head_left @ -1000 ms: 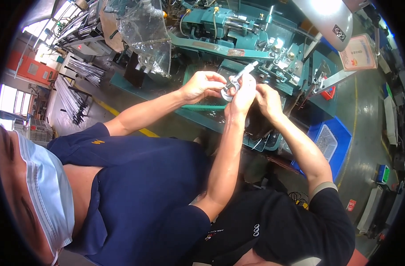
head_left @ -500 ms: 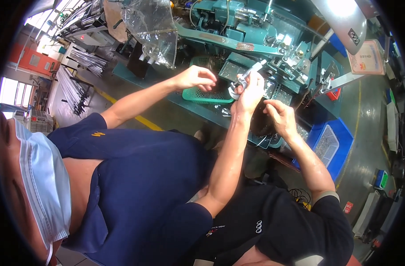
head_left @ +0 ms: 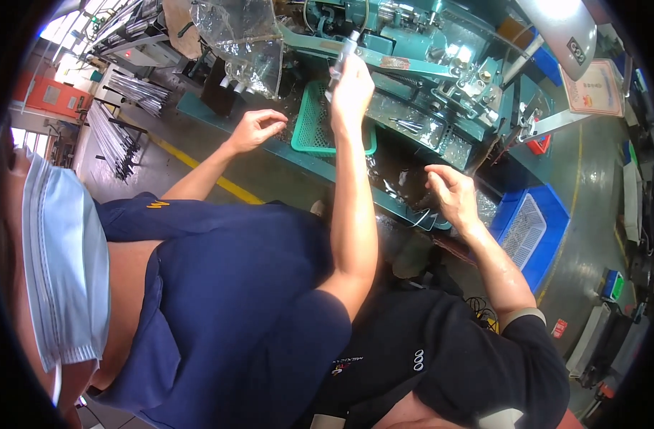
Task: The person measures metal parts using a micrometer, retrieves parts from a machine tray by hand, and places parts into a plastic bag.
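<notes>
Metal rod is above the green basket, clenched in a co-worker's hand. Its long axis runs near upright, tip toward the teal machine.

Wearer's right hand, right of the basket, is released and empty; the left is unseen.

Risk: with single-handed support, the rod may slip into the basket.

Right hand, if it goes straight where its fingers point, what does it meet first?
Likely the co-worker's raised forearm, left of the right hand; depth is unclear, so it could pass behind.
</notes>
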Demonstrator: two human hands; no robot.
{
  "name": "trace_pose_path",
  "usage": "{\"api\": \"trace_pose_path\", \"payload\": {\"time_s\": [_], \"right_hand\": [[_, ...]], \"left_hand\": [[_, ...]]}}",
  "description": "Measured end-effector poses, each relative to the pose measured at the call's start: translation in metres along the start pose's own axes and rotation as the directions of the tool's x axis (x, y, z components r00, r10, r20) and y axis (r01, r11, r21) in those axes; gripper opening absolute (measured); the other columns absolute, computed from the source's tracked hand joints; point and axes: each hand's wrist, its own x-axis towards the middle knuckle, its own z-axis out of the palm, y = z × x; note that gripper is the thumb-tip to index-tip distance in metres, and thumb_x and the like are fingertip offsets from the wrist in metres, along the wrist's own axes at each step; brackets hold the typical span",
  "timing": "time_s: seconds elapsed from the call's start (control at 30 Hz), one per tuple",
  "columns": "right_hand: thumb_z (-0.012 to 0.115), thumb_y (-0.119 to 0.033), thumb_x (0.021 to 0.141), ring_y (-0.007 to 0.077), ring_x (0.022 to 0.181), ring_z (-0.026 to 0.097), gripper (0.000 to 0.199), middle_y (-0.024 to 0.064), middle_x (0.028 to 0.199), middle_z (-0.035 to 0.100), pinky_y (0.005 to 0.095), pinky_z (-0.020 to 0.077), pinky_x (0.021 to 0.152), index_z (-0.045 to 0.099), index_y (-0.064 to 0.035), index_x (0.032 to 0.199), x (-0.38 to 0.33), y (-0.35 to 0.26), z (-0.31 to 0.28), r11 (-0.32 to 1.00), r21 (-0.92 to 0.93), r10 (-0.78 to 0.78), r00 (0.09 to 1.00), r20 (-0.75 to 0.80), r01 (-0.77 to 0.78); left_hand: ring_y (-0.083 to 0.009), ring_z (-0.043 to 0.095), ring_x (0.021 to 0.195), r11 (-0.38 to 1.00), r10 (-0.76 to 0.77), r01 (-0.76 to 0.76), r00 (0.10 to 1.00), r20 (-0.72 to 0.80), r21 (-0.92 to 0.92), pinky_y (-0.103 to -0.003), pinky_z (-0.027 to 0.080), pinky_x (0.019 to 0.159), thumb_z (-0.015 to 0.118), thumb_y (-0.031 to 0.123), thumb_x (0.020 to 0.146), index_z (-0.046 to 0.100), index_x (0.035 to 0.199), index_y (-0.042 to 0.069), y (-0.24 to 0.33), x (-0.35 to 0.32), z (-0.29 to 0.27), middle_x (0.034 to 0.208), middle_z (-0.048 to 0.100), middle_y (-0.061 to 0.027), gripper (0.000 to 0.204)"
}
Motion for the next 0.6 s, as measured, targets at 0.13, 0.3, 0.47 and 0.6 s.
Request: {"api": "trace_pose_path", "payload": {"time_s": [0.13,0.3,0.47,0.6], "right_hand": [[0.067,-0.014,0.1,0.012,0.08,0.071,0.023,0.0072,0.084,0.075,0.0277,0.0548,0.073,0.074,-0.0011,0.118,-0.004,0.015,-0.003,0.996,-0.084,0.0,0.998,-0.063,-0.005],[0.067,-0.016,0.099,0.0163,0.079,0.072,0.024,0.0099,0.09,0.076,0.0306,0.0559,0.074,0.074,-0.0024,0.118,-0.003,0.024,0.0,0.981,-0.194,-0.008,0.999,-0.048,-0.002],[0.067,-0.015,0.1,0.0136,0.084,0.071,0.025,0.0096,0.095,0.077,0.0292,0.0555,0.079,0.073,-0.0004,0.12,-0.008,0.009,-0.005,0.991,-0.028,0.128,0.991,-0.029,-0.129],[0.064,-0.012,0.103,0.009,0.088,0.067,0.025,0.0058,0.099,0.076,0.0243,0.0528,0.08,0.072,-0.0004,0.123,-0.012,0.01,-0.015,0.971,0.209,0.141,0.985,-0.098,-0.118]], "left_hand": [[-0.0184,0.061,0.09,0.969,0.247,-0.246,0.938,0.244,-0.035,-0.035,0.048,0.085,0.06,0.017,0.103,0.069,0.12,0.0,-0.009,0.033,-0.019,0.098,0.069,-0.0091,0.026],[-0.0149,0.06,0.072,0.914,0.298,-0.366,0.897,0.326,0.174,-0.031,0.051,0.07,0.056,0.02,0.106,0.067,0.122,0.001,0.019,-0.046,-0.038,0.092,0.067,-0.007,0.027],[-0.0189,0.062,0.071,0.599,0.489,-0.54,0.831,0.265,0.591,-0.032,0.05,0.065,0.053,0.016,0.106,0.066,0.12,0.0,0.076,-0.281,-0.091,0.09,0.067,-0.0094,0.025],[-0.0222,0.064,0.07,0.23,0.621,-0.524,0.728,0.291,0.82,-0.033,0.05,0.062,0.051,0.013,0.105,0.066,0.118,0.0,0.101,-0.466,-0.146,0.089,0.067,-0.0113,0.024]]}}
